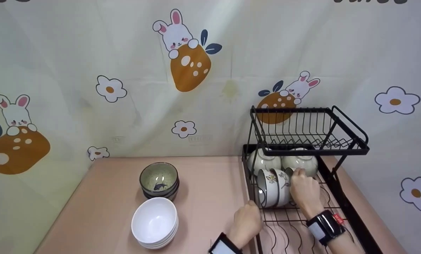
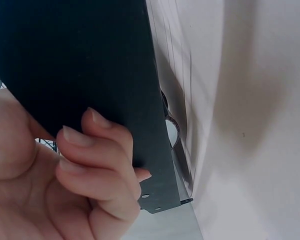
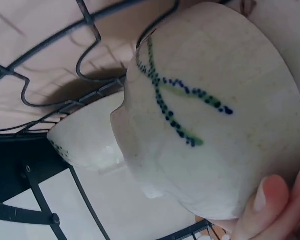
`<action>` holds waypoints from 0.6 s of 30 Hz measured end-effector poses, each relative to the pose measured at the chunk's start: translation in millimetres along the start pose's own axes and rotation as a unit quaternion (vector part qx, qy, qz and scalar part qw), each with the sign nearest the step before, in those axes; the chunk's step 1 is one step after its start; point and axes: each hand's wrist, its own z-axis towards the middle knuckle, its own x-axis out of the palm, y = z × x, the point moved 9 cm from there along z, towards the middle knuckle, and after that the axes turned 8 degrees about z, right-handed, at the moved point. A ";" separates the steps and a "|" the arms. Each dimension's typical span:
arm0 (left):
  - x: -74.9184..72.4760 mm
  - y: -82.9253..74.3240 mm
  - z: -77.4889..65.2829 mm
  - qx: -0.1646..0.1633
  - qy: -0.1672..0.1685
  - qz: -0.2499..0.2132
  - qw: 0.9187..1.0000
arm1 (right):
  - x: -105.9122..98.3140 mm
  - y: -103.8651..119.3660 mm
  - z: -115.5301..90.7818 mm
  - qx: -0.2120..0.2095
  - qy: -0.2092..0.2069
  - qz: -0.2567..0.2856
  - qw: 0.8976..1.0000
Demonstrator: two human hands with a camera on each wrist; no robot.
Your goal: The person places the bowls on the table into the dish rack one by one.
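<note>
My right hand [image 1: 305, 190] grips a bowl low in the black dish rack [image 1: 344, 197]; from the head it is mostly hidden behind the hand. In the right wrist view this bowl [image 3: 215, 115] is white with a green and blue dotted sprig, and fingertips [image 3: 270, 200] press its side. Just left of it, two white bowls with floral sides [image 1: 272, 190] stand on edge, side by side. My left hand [image 1: 246, 222] holds the rack's left side; the left wrist view shows fingers [image 2: 105, 160] curled against its dark side panel [image 2: 90, 60].
Two pale bowls [image 1: 302, 164] lean at the rack's back, under its raised wire upper tier [image 1: 302, 137]. On the pink table [image 1: 210, 190], left of the rack, are a stack of green bowls [image 1: 159, 178] and a stack of white bowls [image 1: 154, 222]. A patterned cloth [image 1: 133, 53] hangs behind.
</note>
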 end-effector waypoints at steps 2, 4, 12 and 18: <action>-0.5 -0.1 -0.2 0.001 -0.002 -0.004 1.000 | 1.5 1.0 -1.1 -0.002 -0.002 0.001 1.000; -0.5 0.1 -0.3 0.000 0.000 -0.012 1.000 | 3.3 1.1 -1.8 0.000 0.006 0.005 1.000; -0.2 1.4 -0.5 -0.002 0.001 -0.021 1.000 | 8.3 -6.8 -3.2 0.034 0.046 0.054 0.997; -1.0 1.3 -0.9 0.002 -0.001 -0.018 1.000 | 6.7 -10.9 -4.4 0.061 0.037 0.102 0.992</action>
